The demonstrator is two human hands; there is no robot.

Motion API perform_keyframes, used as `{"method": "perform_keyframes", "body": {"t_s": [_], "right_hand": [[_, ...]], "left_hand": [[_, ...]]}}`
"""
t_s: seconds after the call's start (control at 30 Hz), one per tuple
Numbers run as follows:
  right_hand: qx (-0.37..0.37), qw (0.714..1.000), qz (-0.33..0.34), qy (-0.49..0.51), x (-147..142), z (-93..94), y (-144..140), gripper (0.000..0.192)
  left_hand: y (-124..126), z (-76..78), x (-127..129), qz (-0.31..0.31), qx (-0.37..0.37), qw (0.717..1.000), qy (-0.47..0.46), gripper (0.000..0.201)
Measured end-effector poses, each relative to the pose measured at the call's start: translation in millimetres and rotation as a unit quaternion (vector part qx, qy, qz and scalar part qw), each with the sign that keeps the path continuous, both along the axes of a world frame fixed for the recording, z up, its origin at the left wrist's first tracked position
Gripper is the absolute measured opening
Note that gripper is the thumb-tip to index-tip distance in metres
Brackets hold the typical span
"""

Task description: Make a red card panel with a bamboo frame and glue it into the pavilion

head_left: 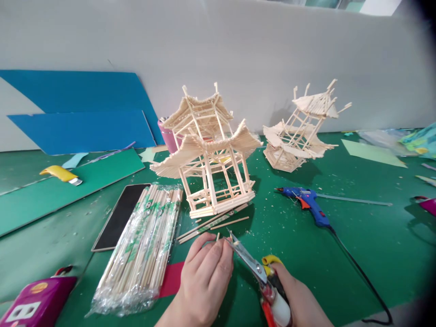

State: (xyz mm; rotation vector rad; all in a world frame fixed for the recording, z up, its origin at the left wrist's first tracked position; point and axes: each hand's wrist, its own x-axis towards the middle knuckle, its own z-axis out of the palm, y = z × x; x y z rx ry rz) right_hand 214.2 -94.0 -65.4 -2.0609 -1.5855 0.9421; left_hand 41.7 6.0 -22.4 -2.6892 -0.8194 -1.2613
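My left hand (206,274) is closed around a short wooden stick (218,236), whose end pokes up past the fingers. My right hand (299,293) grips a pair of scissors (252,262) with yellow, red and white handles. Their blades are slightly apart, with the tips right beside my left fingertips. Just beyond the hands, several loose wooden sticks (229,222) and wrapped chopsticks lie in front of a two-tiered pavilion model (211,190) built of sticks. To the left rests a clear plastic pack of chopsticks (143,254).
A blue glue gun (308,200) with a glue stick and black cord lies at right. Behind it a second stick pavilion (296,141) leans on its side. At left are a dark tablet-like slab (117,220), a yellow utility knife (61,174) and a purple power socket (39,299).
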Motion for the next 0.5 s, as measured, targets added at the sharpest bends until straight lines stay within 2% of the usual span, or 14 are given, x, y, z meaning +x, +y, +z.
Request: {"method": "perform_keyframes", "body": {"t_s": [0.1, 0.27, 0.4, 0.5], "right_hand": [[-0.02, 1.0, 0.002, -0.002, 2, 2.4, 0, 0.038], [-0.011, 1.0, 0.021, -0.01, 3, 9.3, 2, 0.037], [0.017, 0.999, -0.03, -0.019, 13, 17.2, 6, 0.033], [0.058, 0.996, -0.064, -0.02, 24, 21.9, 6, 0.024]], "left_hand": [[-1, -0.6, 1, -0.002, 0.004, 1.0, -0.009, 0.019], [0, 1.5, 4, 0.017, 0.001, 1.0, -0.006, 0.017], [-3, 0.1, 3, 0.047, -0.012, 0.999, -0.016, 0.017], [-8, -9.8, 4, 0.072, -0.04, 0.997, -0.008, 0.015]]}}
